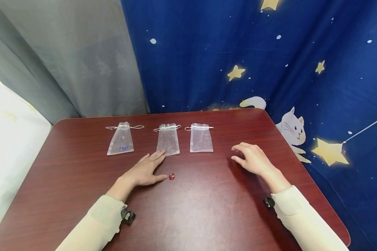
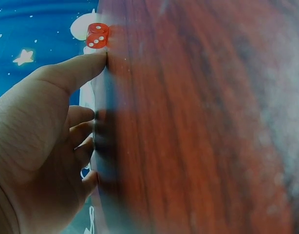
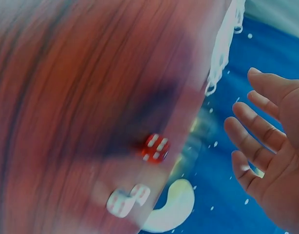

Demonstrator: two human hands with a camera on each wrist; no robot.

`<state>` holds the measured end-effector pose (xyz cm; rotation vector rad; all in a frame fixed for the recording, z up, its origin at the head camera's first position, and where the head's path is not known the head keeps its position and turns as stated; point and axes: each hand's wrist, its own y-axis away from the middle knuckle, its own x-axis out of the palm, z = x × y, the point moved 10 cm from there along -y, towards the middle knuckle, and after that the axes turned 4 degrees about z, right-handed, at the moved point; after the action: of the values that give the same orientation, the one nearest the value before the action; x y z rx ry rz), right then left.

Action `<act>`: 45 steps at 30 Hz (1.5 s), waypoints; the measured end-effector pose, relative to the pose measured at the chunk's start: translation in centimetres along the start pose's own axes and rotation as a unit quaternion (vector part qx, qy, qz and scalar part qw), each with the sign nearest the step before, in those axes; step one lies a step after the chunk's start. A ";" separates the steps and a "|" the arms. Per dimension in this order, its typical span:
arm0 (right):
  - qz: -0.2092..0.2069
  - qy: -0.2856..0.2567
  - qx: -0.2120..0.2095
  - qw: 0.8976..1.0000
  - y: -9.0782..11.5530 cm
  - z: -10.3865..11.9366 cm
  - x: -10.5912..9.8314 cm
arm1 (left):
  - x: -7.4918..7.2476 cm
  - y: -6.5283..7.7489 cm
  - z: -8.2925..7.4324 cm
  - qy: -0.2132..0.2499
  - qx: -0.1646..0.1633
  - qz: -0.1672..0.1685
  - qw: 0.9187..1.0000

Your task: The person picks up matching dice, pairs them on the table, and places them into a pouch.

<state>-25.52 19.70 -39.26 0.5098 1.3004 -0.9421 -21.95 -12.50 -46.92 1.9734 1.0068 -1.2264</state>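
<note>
My left hand (image 1: 147, 170) rests on the table with its fingers stretched out, fingertips at the lower edge of the middle sheer drawstring bag (image 1: 168, 139). Its thumb tip lies right beside a red die with white pips (image 1: 171, 176), which also shows in the left wrist view above the thumb (image 2: 84, 70). Over the right part of the table hovers my right hand (image 1: 252, 158), fingers loosely bent and holding nothing. In the right wrist view a red die (image 3: 155, 148) and two white dice (image 3: 121, 203) lie on the table near that hand; the head view does not show them.
A left sheer bag (image 1: 117, 141) has blue dice (image 1: 123, 148) inside. To the right of the middle bag lies another sheer bag (image 1: 201, 139), flat with its cord at the top. The dark red table (image 1: 188, 216) ends at a blue star-patterned curtain (image 1: 191, 69).
</note>
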 end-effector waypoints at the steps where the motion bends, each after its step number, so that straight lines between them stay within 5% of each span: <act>1: -0.002 0.000 0.001 1.000 0.2 -0.3 -0.1 | 0.0 0.0 0.0 -0.001 0.001 0.000 1.000; 12: -0.031 0.014 0.045 0.998 3.4 -4.5 -1.5 | -0.1 -0.1 -0.3 -0.002 0.002 0.000 1.000; 20: -0.007 0.019 0.059 0.998 4.5 -6.2 -0.6 | 0.0 -0.1 -0.4 -0.001 0.001 0.005 1.000; 30: 0.037 0.012 0.040 0.998 4.5 -6.6 1.6 | -0.1 0.0 -0.4 -0.004 0.001 0.003 1.000; 45: 0.051 0.004 0.021 0.998 4.0 -6.0 2.4 | -0.1 0.0 -0.4 -0.002 -0.002 0.006 1.000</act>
<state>-25.80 25.89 -43.68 0.6067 1.2525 -0.8853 -21.79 -12.27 -46.66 1.9711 0.9929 -1.2203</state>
